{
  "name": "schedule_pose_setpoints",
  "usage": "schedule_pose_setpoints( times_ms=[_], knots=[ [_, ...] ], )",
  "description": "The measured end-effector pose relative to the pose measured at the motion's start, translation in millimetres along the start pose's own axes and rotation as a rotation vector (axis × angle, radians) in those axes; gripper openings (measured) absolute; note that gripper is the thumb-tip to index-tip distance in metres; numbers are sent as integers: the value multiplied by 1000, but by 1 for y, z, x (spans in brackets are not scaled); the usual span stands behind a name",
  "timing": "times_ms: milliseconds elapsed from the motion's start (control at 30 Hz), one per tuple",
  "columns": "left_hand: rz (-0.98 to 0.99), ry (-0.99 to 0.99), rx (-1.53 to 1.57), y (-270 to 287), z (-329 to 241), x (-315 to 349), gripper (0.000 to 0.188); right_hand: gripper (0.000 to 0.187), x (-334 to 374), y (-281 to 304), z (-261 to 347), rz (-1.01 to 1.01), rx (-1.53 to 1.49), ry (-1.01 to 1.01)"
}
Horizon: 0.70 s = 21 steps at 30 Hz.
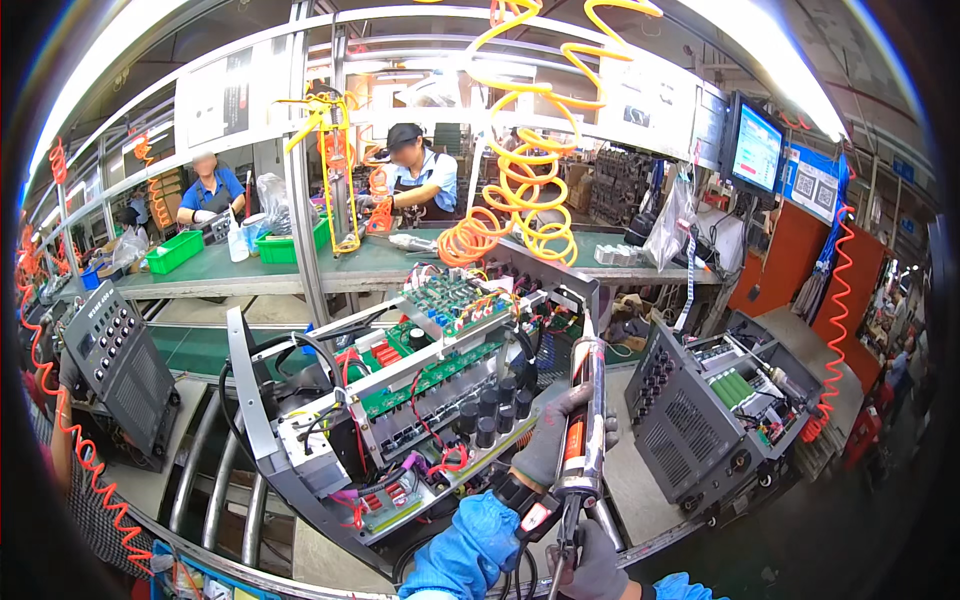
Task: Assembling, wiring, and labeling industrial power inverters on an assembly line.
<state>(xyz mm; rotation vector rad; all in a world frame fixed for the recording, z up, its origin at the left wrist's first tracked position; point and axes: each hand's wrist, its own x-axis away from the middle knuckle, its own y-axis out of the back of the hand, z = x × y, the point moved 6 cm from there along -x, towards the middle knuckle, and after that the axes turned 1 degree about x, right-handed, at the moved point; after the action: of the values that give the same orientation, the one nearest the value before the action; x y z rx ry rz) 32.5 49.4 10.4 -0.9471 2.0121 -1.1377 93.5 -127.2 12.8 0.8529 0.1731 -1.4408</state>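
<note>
A caulking gun [580, 440] with a cartridge in its barrel stands nearly upright at the right side of an opened machine chassis [250, 400]. My left hand [545, 440], in a dark grey glove, is wrapped around the barrel. Lower down, my right hand [592, 562], gloved too, is closed about the gun's handle and trigger. The pale nozzle [588, 318] points away from me, by the chassis's far right corner; whether its tip touches anything I cannot tell. Inside the chassis are green circuit boards [450, 298], black cylindrical capacitors [487, 430] and red and black wires.
Another opened grey machine [685, 420] sits to the right, and a closed grey one [120, 370] to the left. Metal rollers [215, 490] run at lower left. Coiled orange hoses [510, 190] hang overhead. Beyond the green bench [380, 262], two people work near green bins [175, 252].
</note>
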Motion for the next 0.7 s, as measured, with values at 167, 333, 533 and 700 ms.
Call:
schedule_pose_setpoints(
  times_ms=[167,333,533,700],
  knots=[
    [-172,-34,-48,10,1,1,31,23,2,-3,-5,-35,-25,-51],
    [-167,-47,-43,10,0,-1,29,24,4,-1,-11,-5,-5,-39],
    [-243,12,-74,7,28,4,40,68,23,47,-26,115,370,167],
    [-213,-47,0,8,77,0,35,34,74,101,-60,256,-250,-611]
  ],
)
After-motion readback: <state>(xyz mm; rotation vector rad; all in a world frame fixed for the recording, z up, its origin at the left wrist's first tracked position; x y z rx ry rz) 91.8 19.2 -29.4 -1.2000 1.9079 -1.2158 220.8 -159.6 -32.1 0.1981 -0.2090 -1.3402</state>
